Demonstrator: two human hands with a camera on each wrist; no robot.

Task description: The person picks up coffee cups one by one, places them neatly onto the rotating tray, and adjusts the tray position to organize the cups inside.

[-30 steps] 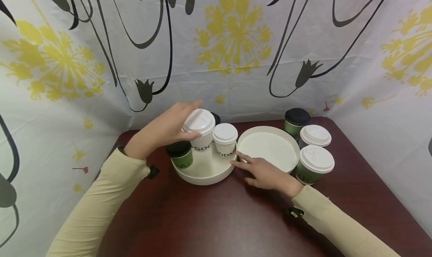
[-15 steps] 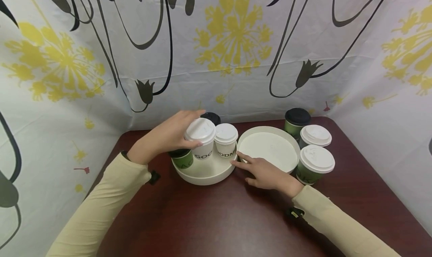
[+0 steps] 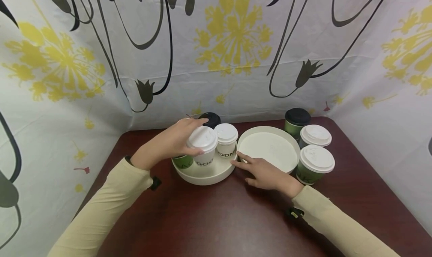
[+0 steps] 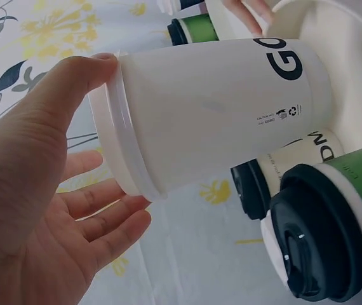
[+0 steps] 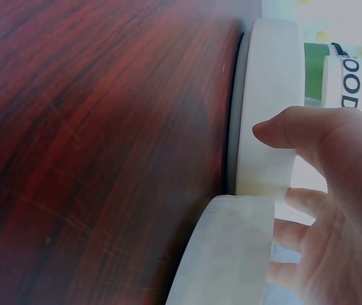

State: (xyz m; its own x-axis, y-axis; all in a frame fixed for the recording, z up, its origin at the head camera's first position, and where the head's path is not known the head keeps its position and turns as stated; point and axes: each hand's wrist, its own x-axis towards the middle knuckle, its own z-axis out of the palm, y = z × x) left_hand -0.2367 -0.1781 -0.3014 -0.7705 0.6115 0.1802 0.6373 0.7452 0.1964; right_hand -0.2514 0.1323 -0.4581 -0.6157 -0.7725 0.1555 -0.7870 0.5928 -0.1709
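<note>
White fabric (image 3: 192,73) printed with yellow blooms and dark, curling stems hangs behind and beside a glossy red-brown table (image 3: 199,219). Near its far edge, 2 round cream trays sit side by side, the left tray (image 3: 204,181) and the right tray (image 3: 270,148). Over the left tray, the left hand (image 3: 173,139) grips a tall white cup (image 4: 200,108) from above, with its thumb on the lid's rim and its other fingertips on the opposite side of the same white lid. Dark letters mark the cup's wall; its base is over the tray, though I cannot tell whether it touches the bottom. Just to its right is a smaller white cup (image 3: 227,139), also white-lidded; a black-lidded cup (image 3: 210,119) stands behind, and a green cup (image 3: 183,161) at the left is partly covered by the hand. The right hand (image 3: 261,172) lies where the trays meet, its fingers extended and spread, gripping nothing; how firmly they press the rims I cannot tell. Beyond the right tray, 3 more lidded cups stand close together on the table: a black-topped green cup (image 3: 296,122), a white-lidded cup (image 3: 315,136) and a white-topped green cup (image 3: 314,165). Pale yellowish sleeves (image 3: 101,200) cover the arms.
</note>
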